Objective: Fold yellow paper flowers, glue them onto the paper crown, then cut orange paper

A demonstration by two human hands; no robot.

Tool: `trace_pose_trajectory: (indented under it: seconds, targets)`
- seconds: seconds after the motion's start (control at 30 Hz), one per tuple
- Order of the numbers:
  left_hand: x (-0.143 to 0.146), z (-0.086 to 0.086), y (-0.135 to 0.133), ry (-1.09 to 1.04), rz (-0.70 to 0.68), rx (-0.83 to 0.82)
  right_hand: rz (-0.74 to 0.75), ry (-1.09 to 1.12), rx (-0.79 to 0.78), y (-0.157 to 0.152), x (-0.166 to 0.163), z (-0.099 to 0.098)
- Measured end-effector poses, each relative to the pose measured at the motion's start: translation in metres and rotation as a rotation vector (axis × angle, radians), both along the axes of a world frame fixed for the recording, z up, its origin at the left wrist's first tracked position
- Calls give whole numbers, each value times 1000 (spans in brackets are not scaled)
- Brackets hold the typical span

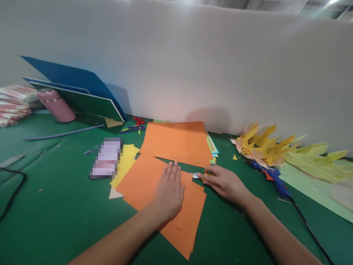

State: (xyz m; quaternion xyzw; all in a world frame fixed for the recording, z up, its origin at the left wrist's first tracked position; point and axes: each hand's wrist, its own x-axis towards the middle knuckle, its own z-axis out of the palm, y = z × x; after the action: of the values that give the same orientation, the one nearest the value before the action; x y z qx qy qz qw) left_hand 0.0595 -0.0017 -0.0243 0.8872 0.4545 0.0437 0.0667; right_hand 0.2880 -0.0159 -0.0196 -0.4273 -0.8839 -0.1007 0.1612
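Observation:
My left hand [168, 191] lies flat, fingers stretched out, pressing on a sheet of orange paper [140, 180] on the green table [55, 206]. My right hand [224, 182] is closed around a small utility knife [199, 176] with a yellow body, its metal tip touching the right edge of the orange sheet. More orange sheets [190, 224] lie under and beside it. A larger stack of orange paper [176, 141] sits just behind, on top of other coloured sheets.
Yellow paper [127, 158] and a blurred-out flat object [107, 157] lie to the left. A blue glue gun [273, 178] with a black cord, yellow paper flowers [261, 145] and light green sheets [314, 173] are at right. Boards [74, 88], a pink cup [56, 106], scissors [132, 129] stand behind.

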Motion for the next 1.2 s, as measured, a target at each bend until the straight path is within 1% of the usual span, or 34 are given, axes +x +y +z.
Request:
trace_pose_trajectory:
  seconds: [0.33,0.47,0.63,0.87,1.03,1.1,1.2]
  targets:
    - [-1,-1,0,-9,-5,19,41,-10,52,8,-4,0]
    - [-1,-3,0,-28,-13,44,47,-20,24,11,-4,0]
    - [-1,0,-1,-38,-4,-25,46,-11,-35,12,0,3]
    - [-2,10,-7,-193,48,-109,50,-70,-58,16,1,21]
    - [-3,13,-7,-336,68,-78,50,-115,-101,17,-4,36]
    - [-5,13,-6,-423,74,-78,47,-120,-103,17,-4,38]
    - [-8,13,-3,-540,78,-94,53,-104,-95,16,-4,36]
